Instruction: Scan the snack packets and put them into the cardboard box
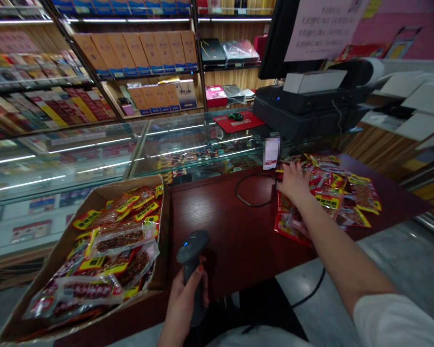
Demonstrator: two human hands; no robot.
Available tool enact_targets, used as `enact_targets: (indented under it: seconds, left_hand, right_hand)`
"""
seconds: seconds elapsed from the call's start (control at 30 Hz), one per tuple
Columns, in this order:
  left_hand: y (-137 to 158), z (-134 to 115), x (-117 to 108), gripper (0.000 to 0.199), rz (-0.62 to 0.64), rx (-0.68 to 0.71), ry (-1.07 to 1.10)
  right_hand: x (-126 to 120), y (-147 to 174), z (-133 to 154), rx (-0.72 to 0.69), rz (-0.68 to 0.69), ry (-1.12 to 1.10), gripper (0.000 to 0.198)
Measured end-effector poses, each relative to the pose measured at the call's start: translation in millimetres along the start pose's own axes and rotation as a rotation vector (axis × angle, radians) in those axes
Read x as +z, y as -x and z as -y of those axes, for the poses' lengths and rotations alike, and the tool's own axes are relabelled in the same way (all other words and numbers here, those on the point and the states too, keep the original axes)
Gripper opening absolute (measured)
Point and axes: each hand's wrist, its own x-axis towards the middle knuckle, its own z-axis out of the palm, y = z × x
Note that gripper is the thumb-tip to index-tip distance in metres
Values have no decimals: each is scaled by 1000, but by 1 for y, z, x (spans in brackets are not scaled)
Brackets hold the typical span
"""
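Observation:
In my left hand [183, 301] is a dark handheld barcode scanner [193, 250], gripped by its handle with its head pointing up and a small blue light showing. My right hand [294, 183] reaches out onto a loose pile of red and yellow snack packets [327, 200] on the dark red table [217, 212]. Its fingers look slightly apart over the packets; some fingertips are partly hidden. Left of the scanner, an open cardboard box [164, 226] holds many more packets, some with clear wrapping that shows brown food inside.
Behind the table runs a glass display counter [188, 137]. A mouse [235, 116] lies on a red mat [238, 123] beside a monitor [280, 38] and black till equipment [296, 108]. A cable [251, 205] loops across the table near a small standing card [271, 153]. Shelves of boxes [141, 50] line the back.

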Motion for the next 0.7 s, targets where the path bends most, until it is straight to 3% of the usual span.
enact_targets:
  seconds: [0.1, 0.23, 0.33, 0.43, 0.5, 0.57, 0.63, 0.7]
  left_hand:
    - [1, -1, 0, 54, -8, -10, -2]
    - [0, 2, 0, 54, -27, 13, 1]
    - [-1, 4, 0, 53, -11, 6, -4]
    - [0, 4, 0, 52, -18, -11, -7]
    - [1, 3, 0, 50, -14, -10, -8]
    - [1, 3, -1, 48, 0, -9, -7]
    - [0, 4, -1, 48, 6, -13, -3]
    - [-1, 5, -2, 51, 1, -26, 3]
  right_hand:
    - [-1, -2, -24, -21, 111, 142, 65]
    - [-19, 20, -18, -60, 71, 135, 37]
    - [-35, 45, 3, 16, -76, -149, 40]
    - [-35, 64, 39, 89, -169, -764, 42]
    - [-26, 72, 70, 147, -19, -1196, 40]
    - [-13, 76, 100, 195, 226, -1474, 38]
    - [1, 80, 126, 199, 429, -1604, 42]
    - [13, 83, 141, 169, 528, -1634, 42]
